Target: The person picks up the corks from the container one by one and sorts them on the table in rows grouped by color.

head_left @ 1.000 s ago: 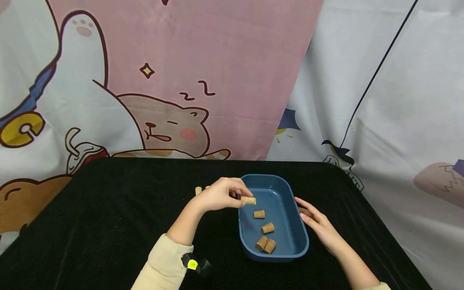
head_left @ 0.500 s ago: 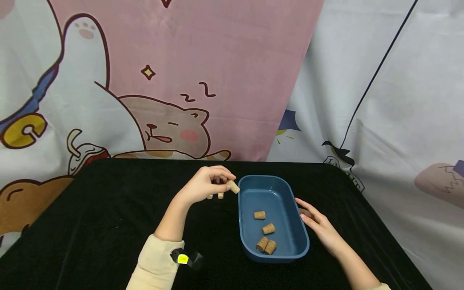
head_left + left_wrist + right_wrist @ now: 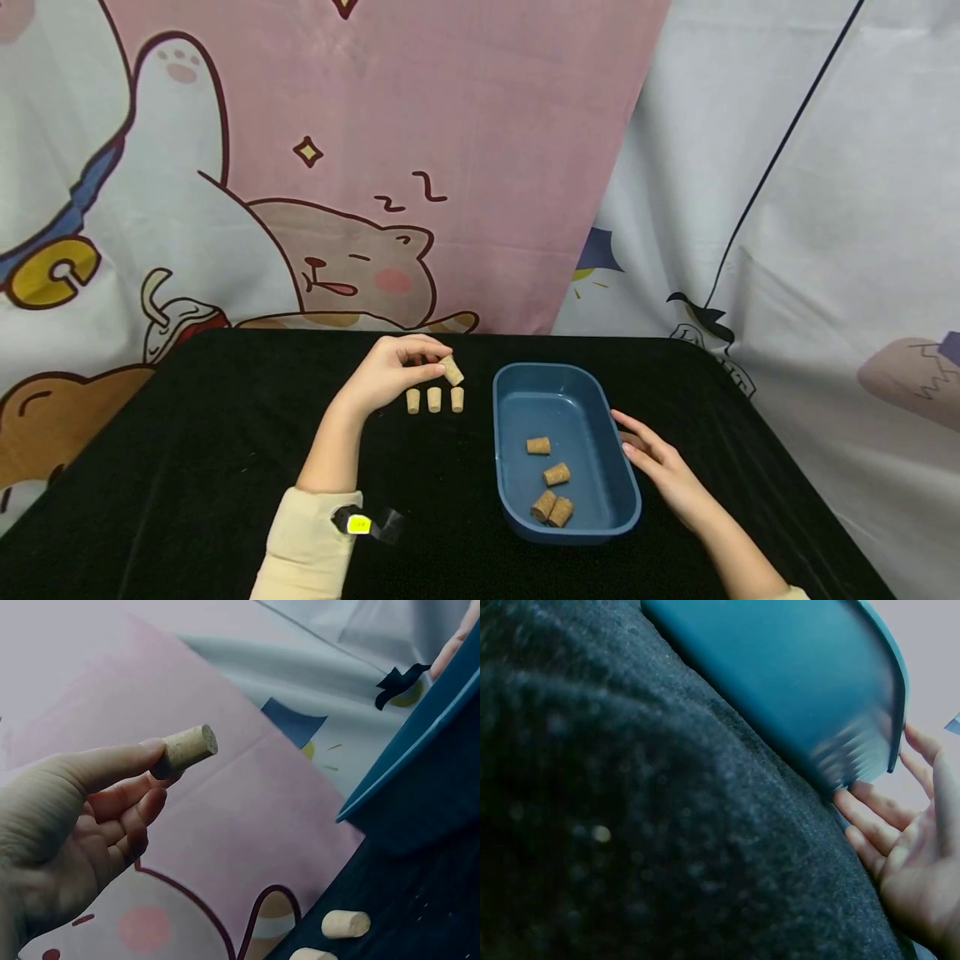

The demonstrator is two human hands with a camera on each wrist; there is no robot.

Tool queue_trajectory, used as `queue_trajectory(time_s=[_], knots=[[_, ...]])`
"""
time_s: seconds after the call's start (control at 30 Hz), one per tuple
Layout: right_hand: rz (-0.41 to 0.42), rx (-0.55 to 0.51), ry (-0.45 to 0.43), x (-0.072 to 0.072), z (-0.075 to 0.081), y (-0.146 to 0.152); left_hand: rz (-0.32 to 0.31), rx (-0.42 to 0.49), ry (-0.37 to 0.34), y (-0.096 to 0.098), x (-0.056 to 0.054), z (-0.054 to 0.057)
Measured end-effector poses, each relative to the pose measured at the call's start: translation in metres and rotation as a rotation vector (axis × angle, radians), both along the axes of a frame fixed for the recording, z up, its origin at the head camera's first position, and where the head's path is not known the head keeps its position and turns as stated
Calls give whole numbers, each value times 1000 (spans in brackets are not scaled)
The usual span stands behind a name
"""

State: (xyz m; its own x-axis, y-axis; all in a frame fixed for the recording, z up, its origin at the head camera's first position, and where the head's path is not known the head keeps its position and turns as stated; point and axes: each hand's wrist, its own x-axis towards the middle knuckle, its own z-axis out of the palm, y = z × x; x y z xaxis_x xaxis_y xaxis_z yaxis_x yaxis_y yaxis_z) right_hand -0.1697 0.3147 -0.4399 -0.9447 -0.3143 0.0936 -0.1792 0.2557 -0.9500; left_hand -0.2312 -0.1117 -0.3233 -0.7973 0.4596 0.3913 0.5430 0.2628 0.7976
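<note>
My left hand (image 3: 393, 371) pinches a pale cork (image 3: 452, 370) between thumb and fingertips, tilted, left of the blue bin. The left wrist view shows the same cork (image 3: 187, 750) jutting past the thumb. Just below the hand, a row of three corks stands on the black cloth, the rightmost cork (image 3: 457, 400) nearest the bin. My right hand (image 3: 663, 467) rests with relaxed fingers against the right side of the blue bin (image 3: 632, 500). In the right wrist view its fingertips (image 3: 847, 801) lie at the bin's outer wall. Several darker corks (image 3: 557, 474) lie inside the bin.
A black cloth (image 3: 225, 467) covers the table. Behind it hangs a printed curtain (image 3: 525, 167) with cartoon animals, close to the table's far edge. A strap with a yellow-marked device (image 3: 358, 524) sits on the left wrist.
My left hand has carried the pale cork from over the bin leftward to above the row of corks, which now shows fully. The right hand and bin stay put.
</note>
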Motion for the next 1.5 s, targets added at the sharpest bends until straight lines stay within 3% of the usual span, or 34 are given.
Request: queue_trajectory(time_s=[0.1,0.27,0.5,0.8,0.97,1.2,1.5], knots=[[3,-3,2,0,0,0,28,-1,23,-10,-13,-13],[-4,1,-1,0,2,0,67,-40,35,-23,-19,-19],[-14,9,-10,0,2,0,97,-67,-53,-45,-27,-34],[-17,12,-22,0,3,-1,108,-148,-156,-65,-38,-65],[-5,1,-24,0,2,0,121,-169,-204,-72,-42,-80],[-15,10,-22,1,2,-1,150,-172,-280,-73,-42,-92],[-26,17,-25,1,3,-2,187,-165,-247,-71,-46,-108]])
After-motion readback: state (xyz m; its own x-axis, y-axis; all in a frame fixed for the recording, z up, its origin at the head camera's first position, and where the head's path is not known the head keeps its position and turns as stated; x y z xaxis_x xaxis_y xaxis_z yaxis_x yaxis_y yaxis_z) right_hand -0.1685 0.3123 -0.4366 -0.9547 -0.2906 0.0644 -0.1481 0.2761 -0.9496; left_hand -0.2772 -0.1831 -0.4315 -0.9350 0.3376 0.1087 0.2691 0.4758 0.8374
